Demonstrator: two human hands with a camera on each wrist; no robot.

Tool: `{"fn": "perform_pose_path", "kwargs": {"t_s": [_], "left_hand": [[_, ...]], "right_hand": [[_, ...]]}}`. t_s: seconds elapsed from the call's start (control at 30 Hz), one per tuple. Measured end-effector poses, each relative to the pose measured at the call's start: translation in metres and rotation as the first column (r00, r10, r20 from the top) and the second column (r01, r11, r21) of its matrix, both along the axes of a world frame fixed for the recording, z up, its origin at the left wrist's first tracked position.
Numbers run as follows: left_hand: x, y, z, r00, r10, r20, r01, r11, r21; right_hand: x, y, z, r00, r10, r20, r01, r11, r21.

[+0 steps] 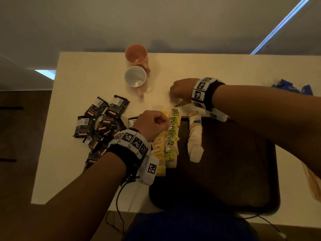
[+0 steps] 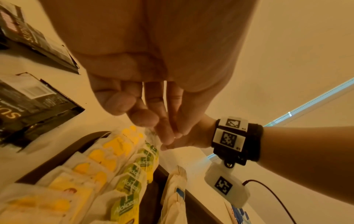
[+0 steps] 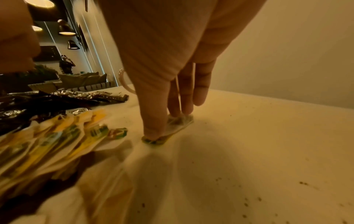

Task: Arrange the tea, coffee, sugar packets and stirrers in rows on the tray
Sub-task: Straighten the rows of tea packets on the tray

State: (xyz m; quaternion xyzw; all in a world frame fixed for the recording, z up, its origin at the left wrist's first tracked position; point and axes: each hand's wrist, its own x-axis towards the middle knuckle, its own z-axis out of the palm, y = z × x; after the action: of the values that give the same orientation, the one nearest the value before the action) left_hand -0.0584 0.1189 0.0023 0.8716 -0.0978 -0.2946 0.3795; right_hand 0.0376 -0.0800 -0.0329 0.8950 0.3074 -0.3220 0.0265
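Head view: a cream rectangular table (image 1: 86,171) is shown, a dark brown tray (image 1: 225,171) laid near its front edge, its right half bare. Tea bag rows (image 1: 171,138) hug the tray's left edge. Beyond the far edge, a green-tagged tea bag (image 3: 172,128) is pinched by the right hand (image 1: 184,91). The left hand (image 1: 152,124) is curled over the rows; whether anything is held cannot be told.
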Motion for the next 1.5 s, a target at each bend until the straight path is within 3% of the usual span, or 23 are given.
{"fn": "perform_pose_path", "kwargs": {"t_s": [0.1, 0.2, 0.4, 0.5, 0.57, 0.67, 0.77, 0.9, 1.07, 1.23, 1.33, 1.37, 1.5], "left_hand": [[0.002, 0.000, -0.003, 1.000, 0.024, -0.008, -0.024, 0.999, -0.032], [0.004, -0.001, -0.006, 0.999, 0.036, -0.021, -0.037, 0.998, -0.059], [0.003, -0.002, -0.007, 0.997, 0.057, -0.046, -0.061, 0.995, -0.082], [0.003, -0.001, -0.005, 0.997, 0.055, -0.044, -0.059, 0.995, -0.080], [0.004, 0.001, -0.003, 0.997, 0.069, -0.040, -0.073, 0.993, -0.089], [0.008, 0.006, 0.002, 0.991, 0.135, 0.016, -0.133, 0.988, -0.078], [0.011, 0.007, 0.014, 0.966, 0.259, -0.002, -0.257, 0.957, -0.136], [0.003, 0.001, 0.037, 0.984, 0.165, -0.065, -0.176, 0.944, -0.279], [-0.025, -0.001, 0.052, 0.981, 0.052, -0.187, -0.127, 0.899, -0.418], [-0.042, 0.007, 0.060, 0.997, -0.033, -0.077, -0.001, 0.917, -0.400], [-0.046, 0.010, 0.065, 0.999, -0.009, 0.036, 0.022, 0.927, -0.374], [-0.046, 0.011, 0.065, 0.997, 0.003, 0.076, 0.025, 0.931, -0.364], [-0.048, 0.014, 0.072, 0.994, 0.016, 0.111, 0.024, 0.938, -0.347]], "right_hand": [[0.004, 0.002, -0.006, 0.999, -0.030, -0.025, 0.030, 0.999, 0.010], [0.006, 0.002, -0.009, 0.999, 0.029, -0.022, -0.028, 0.999, 0.015], [0.004, 0.007, -0.005, 0.995, 0.099, -0.001, -0.098, 0.990, -0.098], [0.003, 0.002, 0.003, 0.998, -0.012, 0.058, 0.016, 0.998, -0.067], [0.003, -0.006, 0.014, 0.984, -0.149, 0.100, 0.143, 0.988, 0.061], [-0.006, -0.017, 0.039, 0.891, -0.446, 0.085, 0.394, 0.853, 0.343], [-0.032, -0.020, 0.070, 0.812, -0.583, -0.034, 0.525, 0.704, 0.478], [-0.076, -0.016, 0.099, 0.801, -0.548, -0.241, 0.576, 0.597, 0.558], [-0.120, -0.011, 0.115, 0.764, -0.540, -0.353, 0.628, 0.496, 0.600], [-0.152, -0.007, 0.130, 0.719, -0.571, -0.395, 0.661, 0.387, 0.643], [-0.166, -0.004, 0.135, 0.581, -0.610, -0.538, 0.773, 0.209, 0.598], [-0.170, -0.004, 0.135, 0.560, -0.611, -0.559, 0.788, 0.183, 0.588], [-0.180, 0.002, 0.136, 0.666, -0.615, -0.422, 0.691, 0.296, 0.659]]}}
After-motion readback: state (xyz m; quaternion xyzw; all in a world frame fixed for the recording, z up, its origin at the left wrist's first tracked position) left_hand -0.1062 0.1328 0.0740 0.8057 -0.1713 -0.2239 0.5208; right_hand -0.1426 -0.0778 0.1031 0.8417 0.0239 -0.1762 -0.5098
